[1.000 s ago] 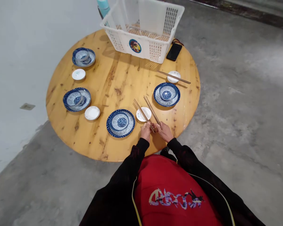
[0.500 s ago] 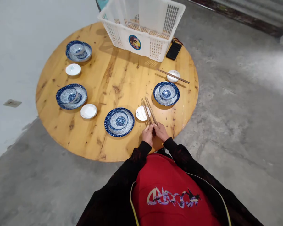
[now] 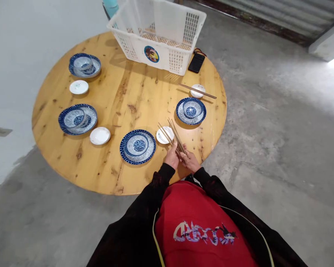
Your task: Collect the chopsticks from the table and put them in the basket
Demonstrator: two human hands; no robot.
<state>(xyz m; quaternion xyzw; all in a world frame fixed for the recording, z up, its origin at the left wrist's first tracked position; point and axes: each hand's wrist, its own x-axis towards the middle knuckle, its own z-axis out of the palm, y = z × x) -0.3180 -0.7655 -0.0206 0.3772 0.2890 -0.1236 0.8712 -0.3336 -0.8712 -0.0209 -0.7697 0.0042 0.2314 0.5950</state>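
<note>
Standing over a round wooden table (image 3: 105, 92) and finding, at far left, a blue-patterned near plate (image 3: 92, 114) with an off-centre bowl (image 3: 73, 116) in it. Noting behind it a far saucer (image 3: 78, 87) and a far plate (image 3: 97, 65) with another bowl (image 3: 82, 61). Coming next to a middle saucer (image 3: 100, 136), then a front plate (image 3: 150, 154) holding a third bowl (image 3: 137, 144), and, at the back, a white basket (image 3: 122, 44).

Seeing, just right of the front plate, a front saucer (image 3: 160, 137) with held chopsticks (image 3: 177, 136) slanting out over it, tips spread apart; not telling touching from hovering there, nor their exact number. Gripping them near the table's front edge with closed fingers, partly in the left hand (image 3: 172, 157), partly in the right hand (image 3: 191, 162). Probably risking a dropped stick through loosening either grip on so splayed a bunch. Also risking a shoved saucer by dipping the tips too low, and perhaps a nudged front plate by swinging the left sleeve (image 3: 158, 181) outward.

Looking right, finding a right plate (image 3: 180, 116) with a fourth bowl (image 3: 191, 107), a phone (image 3: 196, 63) farther back, and a right saucer (image 3: 198, 86) bearing resting chopsticks (image 3: 208, 95) crosswise. Judging that perch precarious: possibly rolling off after any bump to the table.
</note>
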